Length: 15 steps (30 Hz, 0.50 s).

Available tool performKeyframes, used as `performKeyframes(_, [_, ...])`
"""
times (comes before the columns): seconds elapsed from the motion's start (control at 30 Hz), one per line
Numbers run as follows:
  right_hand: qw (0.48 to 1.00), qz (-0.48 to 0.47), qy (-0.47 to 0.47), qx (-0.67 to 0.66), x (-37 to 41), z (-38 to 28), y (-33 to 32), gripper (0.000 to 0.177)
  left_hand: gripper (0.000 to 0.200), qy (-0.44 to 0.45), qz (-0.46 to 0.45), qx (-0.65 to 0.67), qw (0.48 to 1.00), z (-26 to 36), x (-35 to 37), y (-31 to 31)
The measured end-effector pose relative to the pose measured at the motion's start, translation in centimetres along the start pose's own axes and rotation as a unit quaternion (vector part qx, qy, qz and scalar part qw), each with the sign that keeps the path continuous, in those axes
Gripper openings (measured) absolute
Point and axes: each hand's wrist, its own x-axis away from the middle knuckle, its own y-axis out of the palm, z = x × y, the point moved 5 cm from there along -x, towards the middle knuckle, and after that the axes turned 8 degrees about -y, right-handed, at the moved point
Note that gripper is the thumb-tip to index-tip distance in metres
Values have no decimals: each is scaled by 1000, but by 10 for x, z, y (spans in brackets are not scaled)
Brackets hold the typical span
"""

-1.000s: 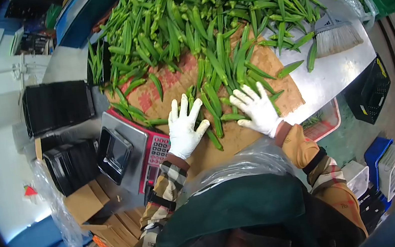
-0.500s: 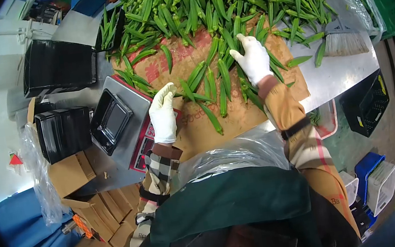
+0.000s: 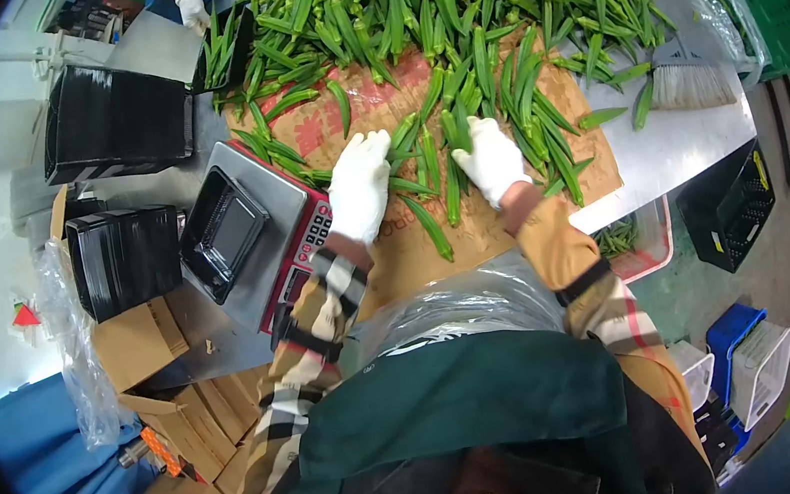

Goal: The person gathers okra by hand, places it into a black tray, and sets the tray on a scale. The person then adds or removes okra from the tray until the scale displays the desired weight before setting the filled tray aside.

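My left hand [image 3: 361, 186], in a white glove, lies over the cardboard sheet [image 3: 399, 272] with its fingers stretched forward, beside several loose okra pods [image 3: 429, 156]. To the right of those pods is my right hand [image 3: 492, 162], also gloved, its thumb apart from the fingers and close to an okra pod. I see no pod gripped in either hand. Beyond both hands spreads a large okra pile [image 3: 422, 6]. More pods lie just right of my right hand. On the left, an empty black tray [image 3: 226, 232] rests on a red-edged scale [image 3: 283, 207].
Stacked black trays [image 3: 115, 120] stand at the left, with cardboard boxes [image 3: 141, 343] below. A black tray of okra [image 3: 222, 54] sits at the pile's left edge, near another person's gloved hand [image 3: 192, 11]. A brush [image 3: 692, 84] lies at the right.
My right hand has come back toward me and left, away from the pile. My left hand has moved right, nearer the loose pods. Another person's gloved hand has appeared at upper left.
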Motion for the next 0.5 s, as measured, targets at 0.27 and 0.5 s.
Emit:
performKeyframes(0.27, [878, -23, 117, -463, 2, 3, -23, 34, 24, -34, -37, -10, 999, 1, -18, 1])
performKeyframes(0.5, [743, 18, 213, -634, 43, 41, -111, 36, 23, 30, -205, -85, 975, 14, 20, 22])
